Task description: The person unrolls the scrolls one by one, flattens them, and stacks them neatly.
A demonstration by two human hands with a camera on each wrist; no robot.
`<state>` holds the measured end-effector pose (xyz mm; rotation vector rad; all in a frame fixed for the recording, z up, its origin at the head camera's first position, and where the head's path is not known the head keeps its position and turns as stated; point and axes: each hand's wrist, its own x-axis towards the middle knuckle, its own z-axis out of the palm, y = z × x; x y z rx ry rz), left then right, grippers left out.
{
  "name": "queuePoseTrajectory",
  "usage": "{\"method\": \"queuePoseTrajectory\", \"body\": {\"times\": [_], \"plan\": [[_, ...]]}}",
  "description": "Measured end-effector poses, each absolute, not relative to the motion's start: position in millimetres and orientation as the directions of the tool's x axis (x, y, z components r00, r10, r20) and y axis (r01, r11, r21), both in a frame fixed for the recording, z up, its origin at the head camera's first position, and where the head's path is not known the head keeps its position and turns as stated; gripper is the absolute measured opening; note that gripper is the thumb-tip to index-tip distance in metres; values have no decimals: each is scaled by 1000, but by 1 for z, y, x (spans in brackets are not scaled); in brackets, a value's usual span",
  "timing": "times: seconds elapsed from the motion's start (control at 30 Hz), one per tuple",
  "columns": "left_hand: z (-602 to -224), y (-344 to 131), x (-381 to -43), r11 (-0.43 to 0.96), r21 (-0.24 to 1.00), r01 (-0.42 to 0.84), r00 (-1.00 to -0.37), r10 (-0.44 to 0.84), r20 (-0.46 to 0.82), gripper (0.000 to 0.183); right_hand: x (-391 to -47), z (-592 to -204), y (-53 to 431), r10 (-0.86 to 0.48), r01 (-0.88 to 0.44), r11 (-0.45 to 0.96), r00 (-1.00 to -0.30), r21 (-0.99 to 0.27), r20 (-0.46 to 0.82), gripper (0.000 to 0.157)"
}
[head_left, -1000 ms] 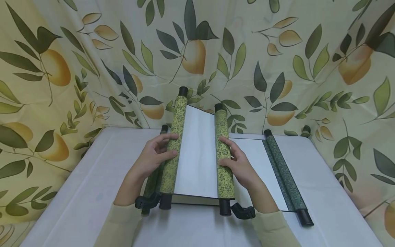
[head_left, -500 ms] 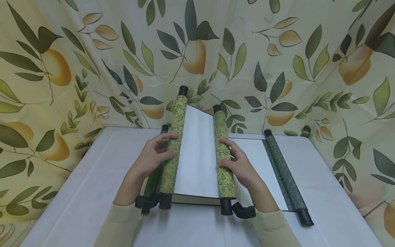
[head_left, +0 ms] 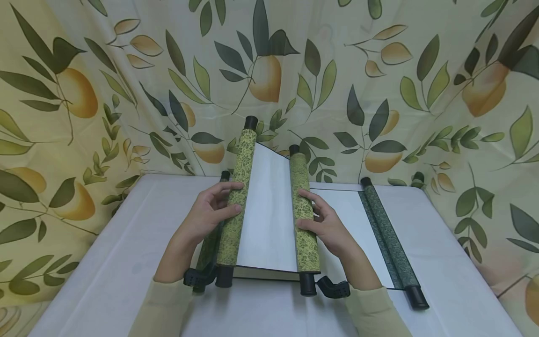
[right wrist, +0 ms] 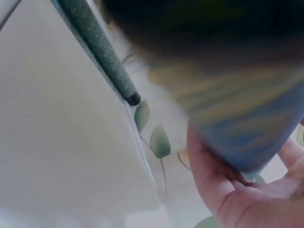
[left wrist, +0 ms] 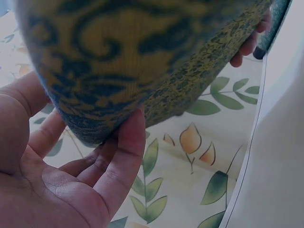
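A hanging scroll with yellow-green patterned rolls is held above the table, its blank white sheet (head_left: 269,210) stretched between them. My left hand (head_left: 208,208) grips the left roll (head_left: 239,168), thumb and fingers around its side. The right roll (head_left: 302,178) is gripped by my right hand (head_left: 328,224), thumb on the near face. Dark swirls on the cloth show close up in the left wrist view, where fingers (left wrist: 130,142) curl round the roll's edge. In the right wrist view the roll is blurred, with fingers (right wrist: 204,171) beneath it. Black knobs cap both rolls.
Beneath lies a second scroll, dark green, its white sheet (head_left: 349,220) spread on the table (head_left: 446,262). Its right roll (head_left: 391,238) lies to the right; its left roll (head_left: 208,248) is partly hidden by my left hand. A fruit-and-leaf patterned curtain (head_left: 320,89) hangs behind.
The far end of the right roll has swung slightly left and down, narrowing the strip of sheet there. My right hand shifted a little with it; my left hand has hardly moved.
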<state>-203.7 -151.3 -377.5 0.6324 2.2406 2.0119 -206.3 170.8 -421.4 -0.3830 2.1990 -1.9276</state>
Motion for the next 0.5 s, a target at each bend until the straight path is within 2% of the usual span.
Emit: {"method": "queuePoseTrajectory", "body": {"times": [0.33,0.5], "plan": [[-374,-151,-201,48,965,260,-910,346,228,48,-208,-425,171,-324,-40,64,-946,-997,17,73],[-374,-151,-203,54,963,265,-912,339,232,48,-209,-424,173,-316,-48,115,-949,-992,9,77]]}}
